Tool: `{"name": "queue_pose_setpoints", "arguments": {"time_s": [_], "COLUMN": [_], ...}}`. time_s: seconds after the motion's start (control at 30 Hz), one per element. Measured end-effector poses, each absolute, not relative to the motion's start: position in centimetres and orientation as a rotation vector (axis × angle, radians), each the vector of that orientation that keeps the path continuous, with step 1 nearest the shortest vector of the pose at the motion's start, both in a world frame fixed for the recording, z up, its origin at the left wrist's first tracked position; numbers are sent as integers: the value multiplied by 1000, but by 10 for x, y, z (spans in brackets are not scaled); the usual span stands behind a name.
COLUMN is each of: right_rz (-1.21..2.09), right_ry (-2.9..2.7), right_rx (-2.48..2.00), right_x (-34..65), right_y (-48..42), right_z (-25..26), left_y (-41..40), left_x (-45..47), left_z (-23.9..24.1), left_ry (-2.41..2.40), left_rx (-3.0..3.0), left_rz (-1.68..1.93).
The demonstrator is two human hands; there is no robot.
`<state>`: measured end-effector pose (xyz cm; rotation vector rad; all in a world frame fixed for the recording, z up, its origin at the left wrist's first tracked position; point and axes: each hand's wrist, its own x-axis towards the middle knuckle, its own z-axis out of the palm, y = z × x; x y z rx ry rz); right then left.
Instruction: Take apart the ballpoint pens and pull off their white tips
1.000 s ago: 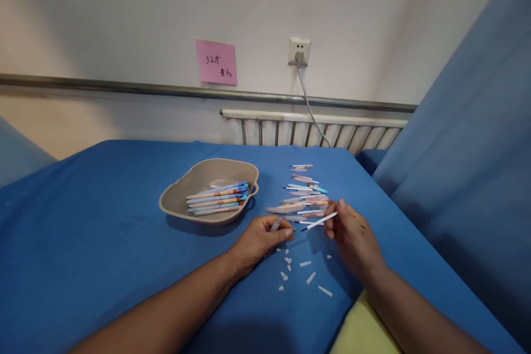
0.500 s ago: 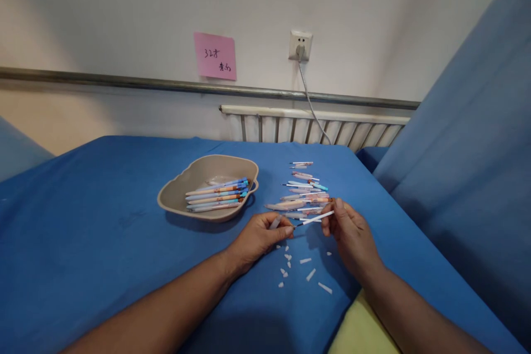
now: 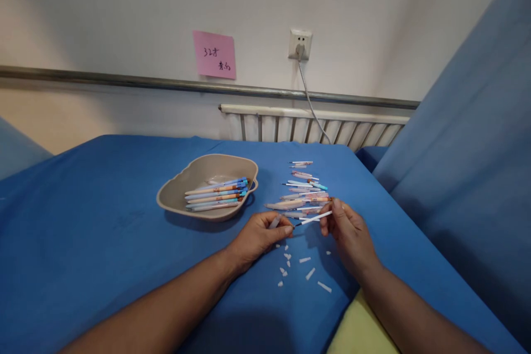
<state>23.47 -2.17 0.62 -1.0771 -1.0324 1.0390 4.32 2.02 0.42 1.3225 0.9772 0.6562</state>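
Note:
A slim white pen refill [image 3: 314, 218] with a dark tip slants between my two hands. My right hand [image 3: 352, 235] pinches its white upper end between thumb and fingers. At the dark tip, the thumb and forefinger of my left hand [image 3: 258, 239] are closed together. A pale translucent piece [image 3: 274, 222] also shows among the left fingers; its full shape is hidden. Just beyond both hands lie loose pen barrels [image 3: 286, 205] and more refills in a column. Small white plastic bits [image 3: 287, 256] and several short white tubes [image 3: 310, 274] are scattered on the near side.
A beige basin [image 3: 168, 199] left of the loose parts holds several pens [image 3: 215, 197]. Blue cloth [image 3: 116, 221] covers the surface. Yellow fabric [image 3: 360, 326] lies under my right forearm. Behind are a white railing [image 3: 265, 109] and a plugged-in cord [image 3: 307, 91]; a blue curtain [image 3: 468, 110] hangs right.
Almost nothing differs. My right hand and the refill's white end have shifted very slightly left; both hands keep the same grip.

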Motion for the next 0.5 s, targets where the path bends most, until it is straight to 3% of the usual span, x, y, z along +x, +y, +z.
{"name": "queue_pose_setpoints", "arguments": {"time_s": [0.5], "right_rz": [1187], "right_ry": [-1125], "right_rx": [-1034], "right_x": [223], "right_y": [-22], "right_z": [1], "left_y": [17], "left_x": [42], "left_z": [8], "left_ry": [991], "left_rx": [1329], "left_rz": [712]}}
